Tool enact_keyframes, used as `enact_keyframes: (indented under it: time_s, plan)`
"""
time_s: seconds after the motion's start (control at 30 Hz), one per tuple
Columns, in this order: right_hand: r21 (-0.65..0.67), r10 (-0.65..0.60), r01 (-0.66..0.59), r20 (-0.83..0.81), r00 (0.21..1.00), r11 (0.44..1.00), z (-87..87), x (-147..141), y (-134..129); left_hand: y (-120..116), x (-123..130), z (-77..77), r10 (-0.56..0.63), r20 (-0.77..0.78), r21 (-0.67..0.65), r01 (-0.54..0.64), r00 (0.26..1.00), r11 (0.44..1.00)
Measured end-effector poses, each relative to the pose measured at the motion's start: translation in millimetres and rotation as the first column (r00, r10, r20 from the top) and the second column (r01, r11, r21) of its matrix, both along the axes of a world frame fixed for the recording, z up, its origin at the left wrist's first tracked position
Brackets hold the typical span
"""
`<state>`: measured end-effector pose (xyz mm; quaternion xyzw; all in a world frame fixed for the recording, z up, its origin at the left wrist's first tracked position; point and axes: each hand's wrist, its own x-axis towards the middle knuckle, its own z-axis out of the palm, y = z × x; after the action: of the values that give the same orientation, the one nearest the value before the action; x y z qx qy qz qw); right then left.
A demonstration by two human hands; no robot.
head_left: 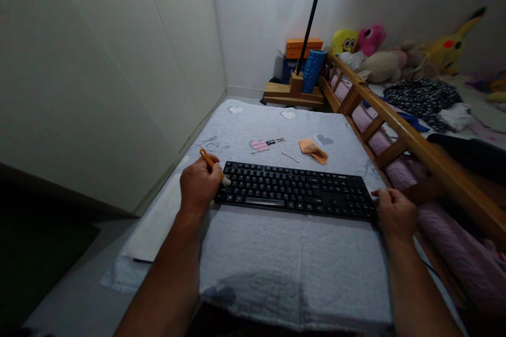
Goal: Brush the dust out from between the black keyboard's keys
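Note:
A black keyboard (292,189) lies across the cloth-covered table, keys up. My left hand (198,181) is closed around a small brush (206,158) with an orange handle. Its pale bristles touch the keys at the keyboard's left end. At the opposite end, my right hand (395,213) has its fingers bent around the keyboard's right edge; the fingertips are partly hidden. Beyond the keyboard are a cotton swab (290,157), another swab (260,151), an orange cloth (313,150), and a small tool with a black handle and metal tip (274,141).
The grey-blue tablecloth (300,253) has heart prints. A white cabinet (118,63) stands along the left. On the right runs a wooden bed rail (419,147), with plush toys and clothes behind it. A wooden stand (294,93) with a black pole is at the back.

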<state>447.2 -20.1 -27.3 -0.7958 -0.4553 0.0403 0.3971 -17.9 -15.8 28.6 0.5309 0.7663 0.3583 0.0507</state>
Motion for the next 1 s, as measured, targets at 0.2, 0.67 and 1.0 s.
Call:
enact_keyframes:
  time_s: [0.2, 0.67, 1.0]
  plan:
    - [-0.002, 0.004, -0.004, 0.011, 1.0, 1.0, -0.5, 1, 0, -2, -1, 1.8, 0.108, -0.11, 0.024, -0.106, 0.988, 0.994]
    - [0.004, 0.017, -0.017, 0.024, 1.0, 1.0, 2.1, -2, -1, 2, 3, -12.6, -0.169, 0.365, 0.11, 0.137, 0.916, 0.984]
    - [0.023, 0.025, -0.026, 0.029, 0.999, 0.999, 2.5, -3, -1, -1, 0, 0.2, 0.06, -0.021, 0.035, -0.059, 0.998, 0.998]
